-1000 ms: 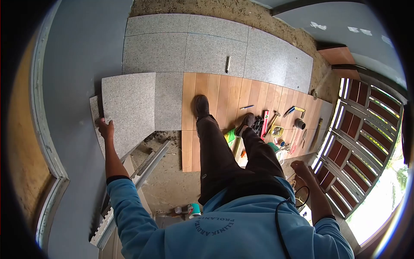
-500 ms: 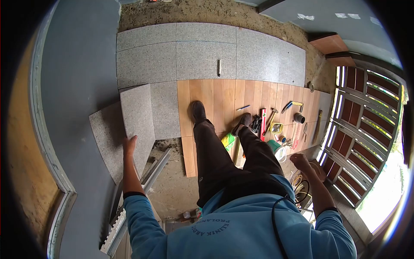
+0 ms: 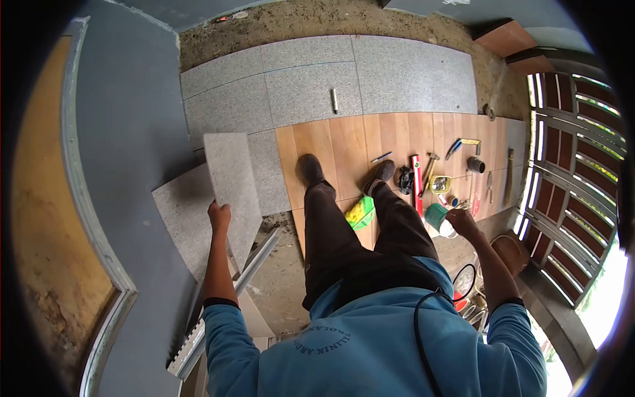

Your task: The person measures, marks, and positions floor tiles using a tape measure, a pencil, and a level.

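A grey speckled tile [image 3: 233, 188] stands tilted on edge at the left, and my left hand [image 3: 219, 215] grips its near left edge. Behind it another grey tile [image 3: 182, 215] leans by the wall. My right hand [image 3: 461, 221] is raised on the right with its fingers curled; whether it holds something cannot be made out. Below that hand in the view is a green and white bucket [image 3: 436, 217]. Laid grey tiles [image 3: 307, 92] and wood-look tiles [image 3: 337, 142] cover the floor ahead, with a small light-coloured stick [image 3: 335, 100] on a grey one.
Right of my feet lie a red level [image 3: 417, 182], a hammer [image 3: 430, 173], a yellow tub [image 3: 440, 184], a dark cup [image 3: 475, 164] and a handsaw [image 3: 463, 145]. A green-yellow bag [image 3: 360, 213] sits between my legs. A metal bar [image 3: 254, 258] is near my left arm.
The held tile has shifted right and its top has pulled away from the laid tiles. My left hand has moved right with it. The view has turned slightly.
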### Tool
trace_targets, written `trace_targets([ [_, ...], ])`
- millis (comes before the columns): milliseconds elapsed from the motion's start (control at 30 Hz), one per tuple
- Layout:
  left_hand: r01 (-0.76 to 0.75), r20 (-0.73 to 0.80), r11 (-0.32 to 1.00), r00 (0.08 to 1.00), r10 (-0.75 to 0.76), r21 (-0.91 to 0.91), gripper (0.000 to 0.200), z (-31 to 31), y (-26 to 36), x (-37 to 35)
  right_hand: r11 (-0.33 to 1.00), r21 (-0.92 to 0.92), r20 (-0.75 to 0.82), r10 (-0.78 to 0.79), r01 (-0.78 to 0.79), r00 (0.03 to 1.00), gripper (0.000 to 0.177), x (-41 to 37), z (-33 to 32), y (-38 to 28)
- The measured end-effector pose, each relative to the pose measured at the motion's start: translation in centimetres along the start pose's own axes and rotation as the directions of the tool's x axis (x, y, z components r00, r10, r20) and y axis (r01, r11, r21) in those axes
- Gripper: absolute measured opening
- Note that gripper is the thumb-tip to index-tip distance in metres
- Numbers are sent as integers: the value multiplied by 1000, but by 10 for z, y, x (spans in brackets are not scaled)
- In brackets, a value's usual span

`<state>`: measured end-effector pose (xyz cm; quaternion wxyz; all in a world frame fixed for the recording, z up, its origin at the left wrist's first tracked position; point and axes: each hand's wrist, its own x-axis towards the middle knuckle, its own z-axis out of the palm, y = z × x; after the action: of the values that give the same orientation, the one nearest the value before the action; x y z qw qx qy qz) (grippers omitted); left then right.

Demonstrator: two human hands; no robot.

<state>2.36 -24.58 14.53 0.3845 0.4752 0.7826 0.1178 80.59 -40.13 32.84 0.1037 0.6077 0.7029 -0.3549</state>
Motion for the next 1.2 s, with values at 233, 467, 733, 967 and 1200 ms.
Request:
trace_targets([
  [233,-27,135,996,991,16,85,37,-52,182,-65,919,389,-56,97,-67,994,23,74,-15,-26],
  [467,-367,227,911,919,323,190,31,-61,386,-161,911,300,-488,-107,281,867,52,178,-107,-84],
  [733,-573,506,757,776,376,315,31,-26,567,-234,725,395,-445,-385,564,808,71,145,-241,-15],
  [967,-668,671,725,616,412,167,41,39,646,-239,718,428,-414,-384,549,825,38,47,-237,54],
  [1200,-686,708,727,494,505,-39,50,75,623,-167,855,257,-505,-278,450,817,29,7,-246,30],
])
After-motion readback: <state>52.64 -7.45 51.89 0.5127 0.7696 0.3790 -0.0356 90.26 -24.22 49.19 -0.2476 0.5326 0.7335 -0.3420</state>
